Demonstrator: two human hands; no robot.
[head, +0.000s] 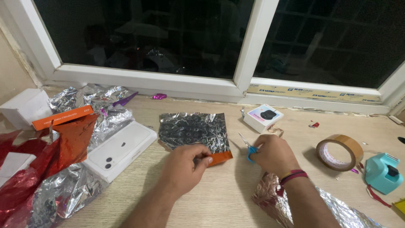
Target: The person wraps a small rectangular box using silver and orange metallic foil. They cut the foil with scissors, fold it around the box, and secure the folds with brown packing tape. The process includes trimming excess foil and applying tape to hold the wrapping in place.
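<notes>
A box partly wrapped in crinkled silver foil (pixel 193 130) lies on the wooden table, its orange corner (pixel 221 158) showing at the near right. My left hand (pixel 185 164) pinches the foil's near edge beside that corner. My right hand (pixel 272 154) holds small blue-handled scissors (pixel 249 147), blades pointing up-left toward the box's right side. A red thread band sits on my right wrist.
A white phone box (pixel 120 150), an orange box (pixel 63 117), red and silver foil sheets (pixel 63 194) lie left. A small white box (pixel 263 117), brown tape roll (pixel 339 152), teal dispenser (pixel 382 173) and more foil (pixel 337 211) are right. A window frame (pixel 253 50) stands behind.
</notes>
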